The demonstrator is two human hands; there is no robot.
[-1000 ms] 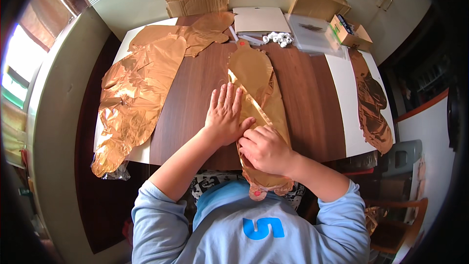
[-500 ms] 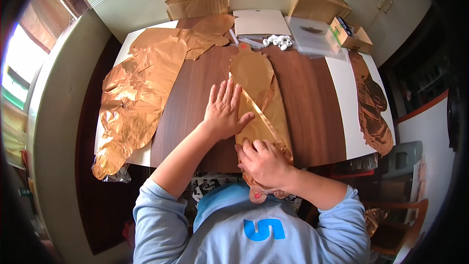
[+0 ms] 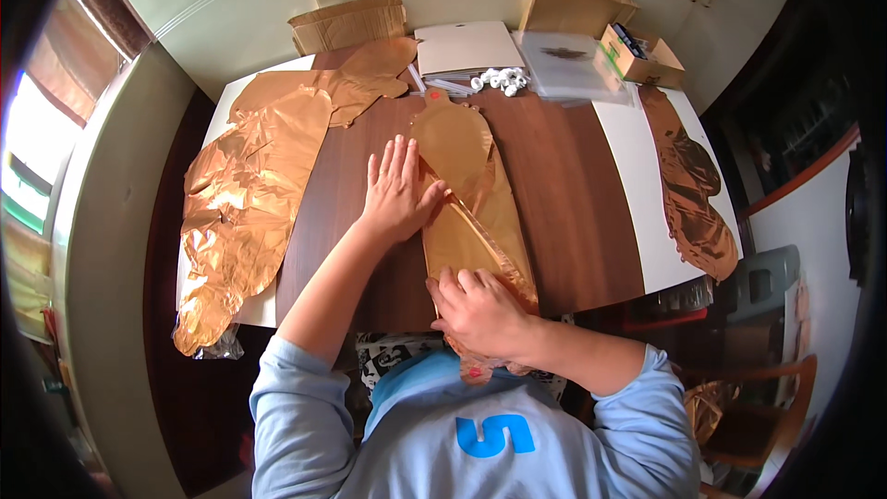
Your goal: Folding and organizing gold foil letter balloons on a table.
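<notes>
A long copper-coloured foil balloon [image 3: 459, 143], flattened and folded over with a slanting edge, lies across the middle of the table toward me. My left hand [image 3: 395, 189] is spread flat at its left edge, fingers stretched away from me and thumb on the foil by the slanting fold. At the near end, my right hand [image 3: 480, 310] has its fingers curled onto the foil. A small tab with a red mark hangs past the table edge below that hand. What lies under the right palm is hidden.
More flattened copper foil balloons [image 3: 254, 185] lie at the left, and another foil piece [image 3: 688, 180] at the right. Along the back are a white board [image 3: 467, 44], small white spools [image 3: 502, 81], clear plastic sheets [image 3: 564, 69] and an open cardboard box [image 3: 644, 60].
My left hand has slid slightly away from me along the balloon, its thumb now up by the slanting fold. The right hand stays at the near end. The whole view has shifted a little.
</notes>
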